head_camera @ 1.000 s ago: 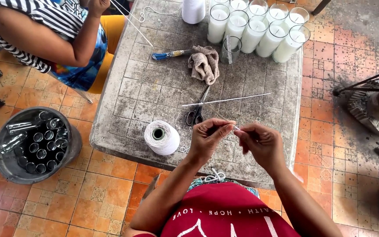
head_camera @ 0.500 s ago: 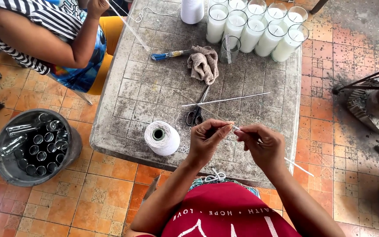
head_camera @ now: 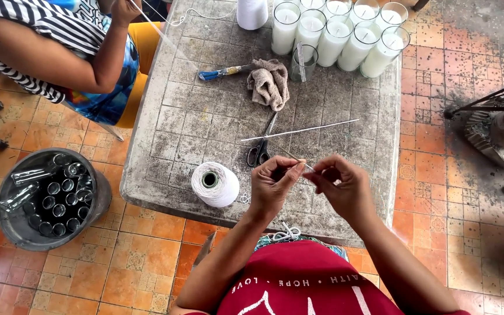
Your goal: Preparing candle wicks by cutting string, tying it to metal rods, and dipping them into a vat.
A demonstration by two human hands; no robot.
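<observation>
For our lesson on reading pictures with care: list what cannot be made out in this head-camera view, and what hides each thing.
- What the left hand and right hand pinch: only a thin rod tip shows; fingers cover the rest.
- Rear candle glasses: cut off by the top edge.
- Bucket contents: too dark and small to count.
- Co-worker's hand: cropped by the top edge.

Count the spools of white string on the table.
2. One spool lies at the near edge, left of the left hand. A second stands at the far edge beside the candles, its top cut off.

Worn table (head_camera: 176, 116) bears scissors (head_camera: 259, 153), rag (head_camera: 268, 84), candles (head_camera: 333, 35).
</observation>
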